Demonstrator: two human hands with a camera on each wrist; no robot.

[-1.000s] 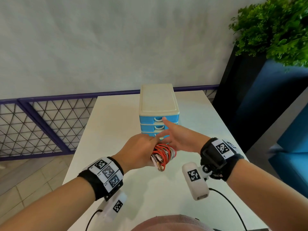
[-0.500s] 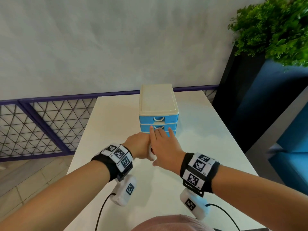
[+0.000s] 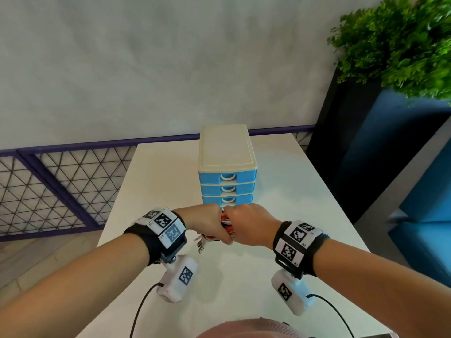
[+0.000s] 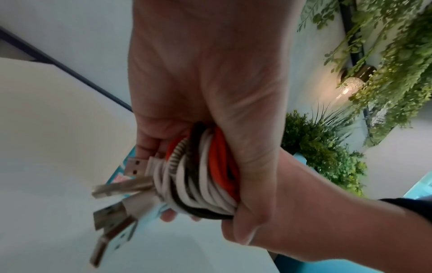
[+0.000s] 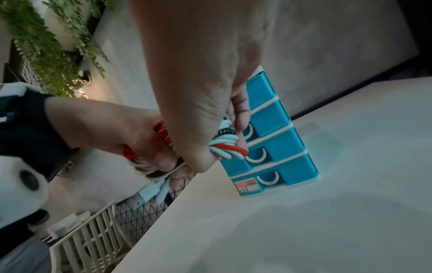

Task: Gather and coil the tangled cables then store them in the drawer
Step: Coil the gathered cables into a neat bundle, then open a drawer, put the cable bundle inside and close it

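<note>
A coiled bundle of red, white and black cables (image 3: 227,225) (image 4: 205,175) (image 5: 224,147) is held above the table, just in front of the blue drawer unit (image 3: 227,178) (image 5: 275,140). My left hand (image 3: 207,224) (image 4: 210,92) grips one side of the coil, and several USB plugs (image 3: 201,243) (image 4: 121,186) stick out below it. My right hand (image 3: 249,224) (image 5: 210,92) grips the other side, knuckles against the left hand. All the blue drawers with white handles look closed. Most of the coil is hidden between my hands in the head view.
The white table (image 3: 280,191) has the drawer unit standing near its far middle. A purple railing with wire mesh (image 3: 48,186) runs along the left and back. A dark planter with green foliage (image 3: 390,57) stands at the right, beyond the table edge.
My right hand went from open, reaching over the coil, to gripping it. Both hands drew back slightly toward me, uncovering the third drawer front.
</note>
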